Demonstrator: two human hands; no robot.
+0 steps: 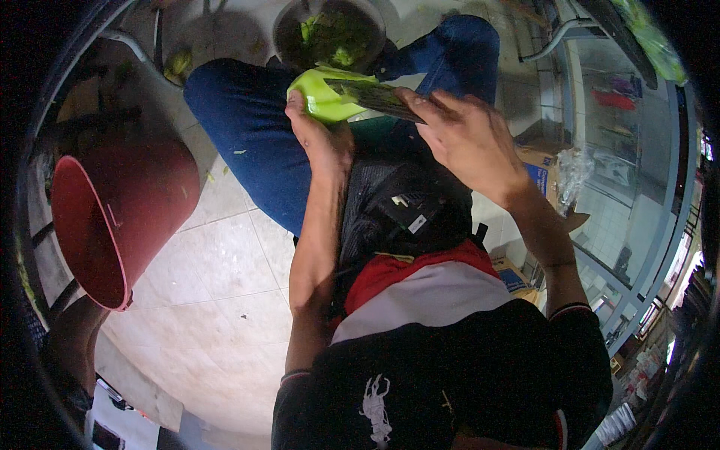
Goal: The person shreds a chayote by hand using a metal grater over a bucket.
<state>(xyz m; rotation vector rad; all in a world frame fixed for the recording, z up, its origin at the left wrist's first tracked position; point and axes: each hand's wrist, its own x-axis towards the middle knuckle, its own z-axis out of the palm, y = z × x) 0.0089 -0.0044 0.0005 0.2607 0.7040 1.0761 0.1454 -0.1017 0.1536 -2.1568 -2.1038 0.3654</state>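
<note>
My left hand [322, 139] is wrapped round the near side of a smooth, bright light-green vegetable [322, 97] whose exact kind I cannot tell. A broad, dark knife [379, 99] is gripped in my right hand [461, 139], fingers closed at its near end. Its blade lies against the vegetable's right side, where a pale green flap or slice stands up along the top. Just beyond, between my knees, sits a round basin [283, 37] containing green scraps and peelings [341, 45].
A red bucket [150, 217] lies tipped at the left, with another person's bare limb [84, 341] below it. Green bits lie on the tiled floor [225, 255]. At right stand a glass-sided metal-framed case [626, 202], cardboard boxes and crumpled clear plastic [574, 176].
</note>
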